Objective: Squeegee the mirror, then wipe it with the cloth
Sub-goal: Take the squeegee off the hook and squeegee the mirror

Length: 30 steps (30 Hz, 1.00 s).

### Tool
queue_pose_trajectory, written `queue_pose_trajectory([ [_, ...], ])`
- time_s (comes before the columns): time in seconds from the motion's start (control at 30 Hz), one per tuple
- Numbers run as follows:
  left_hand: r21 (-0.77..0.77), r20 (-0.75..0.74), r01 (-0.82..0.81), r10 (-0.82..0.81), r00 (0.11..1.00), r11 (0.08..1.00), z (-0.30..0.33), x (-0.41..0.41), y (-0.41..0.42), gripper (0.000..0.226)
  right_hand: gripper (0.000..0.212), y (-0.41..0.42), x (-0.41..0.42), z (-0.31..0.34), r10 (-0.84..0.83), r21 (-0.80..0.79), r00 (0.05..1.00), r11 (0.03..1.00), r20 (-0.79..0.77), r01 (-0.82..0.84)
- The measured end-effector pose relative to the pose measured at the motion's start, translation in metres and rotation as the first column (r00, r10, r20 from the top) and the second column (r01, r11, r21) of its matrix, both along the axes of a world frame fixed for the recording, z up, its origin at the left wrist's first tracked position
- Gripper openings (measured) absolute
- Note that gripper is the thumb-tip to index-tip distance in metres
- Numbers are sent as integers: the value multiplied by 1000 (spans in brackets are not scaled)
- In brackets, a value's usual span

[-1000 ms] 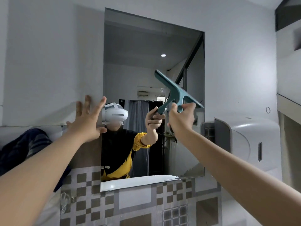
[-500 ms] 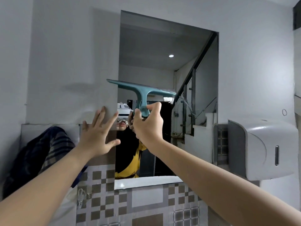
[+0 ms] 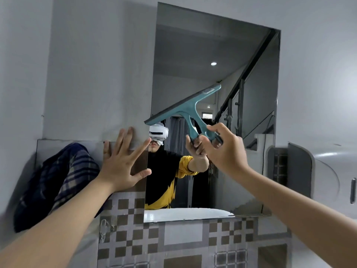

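Note:
A rectangular mirror (image 3: 193, 55) hangs on the grey wall. My right hand (image 3: 224, 151) grips the handle of a teal squeegee (image 3: 185, 108), whose blade lies tilted across the mirror's lower left, left end low at the mirror's left edge, right end higher. My left hand (image 3: 123, 161) is spread flat with fingers apart against the wall beside the mirror's left edge. A dark blue plaid cloth (image 3: 56, 182) hangs on the wall at the left, beside my left forearm.
A white paper dispenser (image 3: 332, 171) juts from the wall at the right. Brown and grey checkered tiles (image 3: 173, 238) cover the wall below the mirror. A clear wall hook (image 3: 104, 229) sits at the lower left. The mirror reflects a person and a staircase.
The squeegee swung from the mirror's right side to the left, lay level, then tilted with its right end raised. My left hand stayed flat by the mirror's left edge.

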<state>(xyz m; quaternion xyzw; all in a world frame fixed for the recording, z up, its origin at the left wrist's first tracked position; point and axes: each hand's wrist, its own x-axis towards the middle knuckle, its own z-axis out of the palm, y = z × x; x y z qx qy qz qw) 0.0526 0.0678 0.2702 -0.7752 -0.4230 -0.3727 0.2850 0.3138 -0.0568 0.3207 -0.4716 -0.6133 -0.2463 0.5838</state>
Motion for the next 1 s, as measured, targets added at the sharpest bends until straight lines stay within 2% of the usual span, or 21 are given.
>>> queue_pose_trajectory([
  [0.13,-22,-7,-13,13,1000,1000,-1,1,1,93,31,-3,26,4,-38,19,997,999,64,37],
  [0.4,-61,-1,-19,19,1000,998,1,1,2,97,30,-8,61,2,-62,35,993,998,98,58],
  [0.73,-60,7,-43,43,999,997,0,1,3,97,28,-31,143,-20,-162,6,986,987,-25,162],
  [0.87,-76,9,-61,62,998,995,1,2,0,97,44,-41,163,-35,-122,47,990,991,-66,126],
  [1.0,-103,2,-79,79,997,992,2,4,-3,99,16,-41,157,-50,-127,-25,975,992,-185,124],
])
